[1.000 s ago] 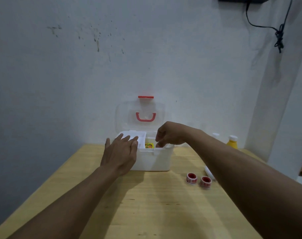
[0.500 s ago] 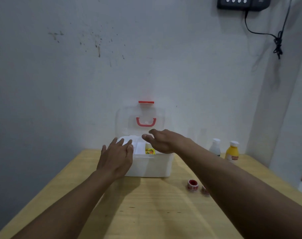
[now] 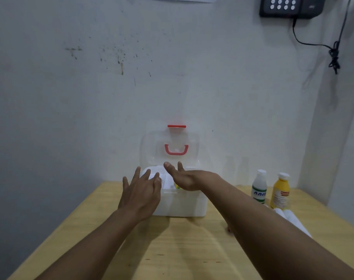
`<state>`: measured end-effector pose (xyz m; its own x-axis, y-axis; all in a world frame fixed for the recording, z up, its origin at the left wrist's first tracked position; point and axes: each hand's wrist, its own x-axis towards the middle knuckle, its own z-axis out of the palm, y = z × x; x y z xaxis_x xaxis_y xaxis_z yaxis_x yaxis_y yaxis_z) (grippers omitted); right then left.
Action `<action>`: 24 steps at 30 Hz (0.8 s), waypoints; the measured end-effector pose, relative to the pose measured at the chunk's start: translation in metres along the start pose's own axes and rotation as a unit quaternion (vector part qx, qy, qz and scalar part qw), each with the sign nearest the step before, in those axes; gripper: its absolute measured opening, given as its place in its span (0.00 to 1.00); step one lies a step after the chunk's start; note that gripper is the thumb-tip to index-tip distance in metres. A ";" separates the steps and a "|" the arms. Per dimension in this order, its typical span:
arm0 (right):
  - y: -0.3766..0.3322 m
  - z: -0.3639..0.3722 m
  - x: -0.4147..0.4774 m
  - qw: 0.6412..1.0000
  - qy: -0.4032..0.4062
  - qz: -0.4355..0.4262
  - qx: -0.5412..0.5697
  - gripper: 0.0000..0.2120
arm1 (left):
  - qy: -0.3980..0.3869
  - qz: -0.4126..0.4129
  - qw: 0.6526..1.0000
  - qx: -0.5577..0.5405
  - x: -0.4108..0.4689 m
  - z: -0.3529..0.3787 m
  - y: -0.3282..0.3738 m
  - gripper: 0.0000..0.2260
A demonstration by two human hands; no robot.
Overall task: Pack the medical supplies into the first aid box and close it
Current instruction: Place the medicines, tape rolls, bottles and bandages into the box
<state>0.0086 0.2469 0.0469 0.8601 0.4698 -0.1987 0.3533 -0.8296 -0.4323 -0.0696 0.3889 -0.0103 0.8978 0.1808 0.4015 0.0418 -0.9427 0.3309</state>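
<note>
Head camera: my left hand (image 3: 140, 196) and right hand (image 3: 184, 177), fingers straight and empty, hover over the open white plastic first aid box (image 3: 182, 207); right of it, a white bottle (image 3: 259, 187) and a yellow bottle (image 3: 279, 191), labels unreadable.

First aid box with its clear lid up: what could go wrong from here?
The right hand and left hand are open at the white plastic first aid box. Shutting its clear plastic lid now might leave the white green-labelled bottle and yellow bottle unpacked on the wooden table. The right forearm might knock those bottles.
</note>
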 end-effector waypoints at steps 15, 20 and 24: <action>-0.008 0.000 0.007 0.998 -0.011 0.012 0.059 0.37 | 0.002 -0.001 1.000 -0.012 0.000 0.001 0.000 0.24; -0.006 0.003 0.011 0.999 -0.007 0.013 0.041 0.35 | 0.004 -0.002 1.000 -0.018 -0.001 0.001 0.000 0.24; -0.003 0.008 0.021 0.998 -0.005 -0.003 0.063 0.37 | 0.003 -0.004 1.000 -0.021 -0.001 0.002 0.000 0.24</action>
<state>0.0226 0.2619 0.0368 0.8541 0.4779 -0.2053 0.3085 -0.7832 -0.5398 -0.0696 0.3886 -0.0122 0.8945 0.1894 0.4049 0.0299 -0.9291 0.3687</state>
